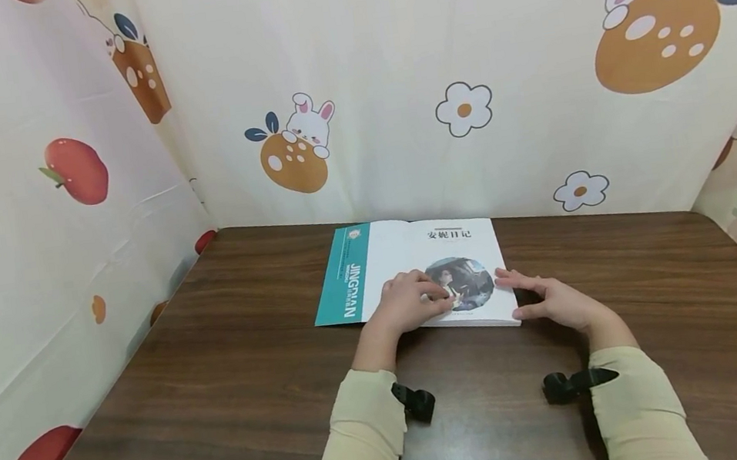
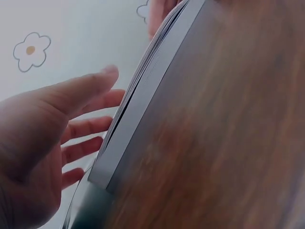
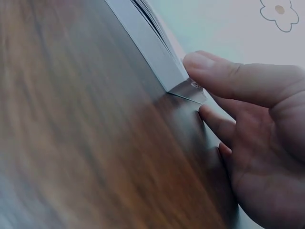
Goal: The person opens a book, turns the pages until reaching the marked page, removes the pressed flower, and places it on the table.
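Observation:
A thick paperback book (image 1: pixel 398 245) lies open on the brown table, showing a white title page with Chinese lettering and a round picture (image 1: pixel 476 282). At its left side, a teal cover flap (image 1: pixel 341 284) is spread out. My left hand (image 1: pixel 409 302) rests over the white page beside the picture, with bent but loose fingers; in the left wrist view its thumb (image 2: pixel 90 88) stands clear of the paper. At the book's right edge, my right hand (image 1: pixel 556 302) touches the border with extended fingers, its thumb (image 3: pixel 219 76) at the lower right corner.
The wooden table (image 1: pixel 224 404) extends in front of the book and to both sides. A white curtain (image 1: pixel 393 149) printed with rabbits, fruit and flowers hangs right behind the book, with further cloth at left and right. Black straps with small cameras (image 1: pixel 422 405) sit on both sleeves.

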Available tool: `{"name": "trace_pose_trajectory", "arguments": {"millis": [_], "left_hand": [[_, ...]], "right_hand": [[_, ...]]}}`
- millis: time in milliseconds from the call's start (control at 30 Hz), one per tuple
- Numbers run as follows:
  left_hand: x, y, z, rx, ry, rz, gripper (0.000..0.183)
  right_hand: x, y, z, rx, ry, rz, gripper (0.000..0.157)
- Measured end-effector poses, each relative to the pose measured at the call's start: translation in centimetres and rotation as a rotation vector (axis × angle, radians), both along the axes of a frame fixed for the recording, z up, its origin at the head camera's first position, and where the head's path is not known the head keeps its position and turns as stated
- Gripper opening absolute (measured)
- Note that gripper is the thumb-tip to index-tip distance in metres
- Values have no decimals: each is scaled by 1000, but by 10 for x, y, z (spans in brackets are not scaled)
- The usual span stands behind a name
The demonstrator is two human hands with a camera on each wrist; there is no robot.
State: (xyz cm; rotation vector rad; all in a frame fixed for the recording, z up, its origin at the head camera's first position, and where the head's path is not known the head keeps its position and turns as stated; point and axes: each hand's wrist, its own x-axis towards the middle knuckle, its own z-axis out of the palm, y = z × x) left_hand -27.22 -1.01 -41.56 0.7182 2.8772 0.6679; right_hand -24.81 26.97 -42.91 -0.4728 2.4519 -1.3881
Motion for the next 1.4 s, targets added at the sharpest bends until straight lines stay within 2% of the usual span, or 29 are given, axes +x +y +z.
{"name": "trace_pose_trajectory", "arguments": {"millis": [233,500,700,933,1167,1300,1400], "left_hand": [[0,5,0,-23,-15,40,45],[2,9,2,-44,5,59,52],[5,14,0,-49,26,92,46],[7,18,-1,-94,82,100,32],[6,17,-3,-86,121,100,17],[6,17,-2,-84,136,107,21],[5,17,-1,-90,139,131,31]], "right_hand": [[3,-4,3,54,-1,-66,72],[2,-7,3,128,9,-150,65],[3,-14,2,113,35,-236,61],[2,-21,0,52,2,-347,69],[1,-22,4,21,-21,-369,71],[1,-21,5,-9,-33,-365,70],[0,-20,4,-11,-22,-326,68]]}}
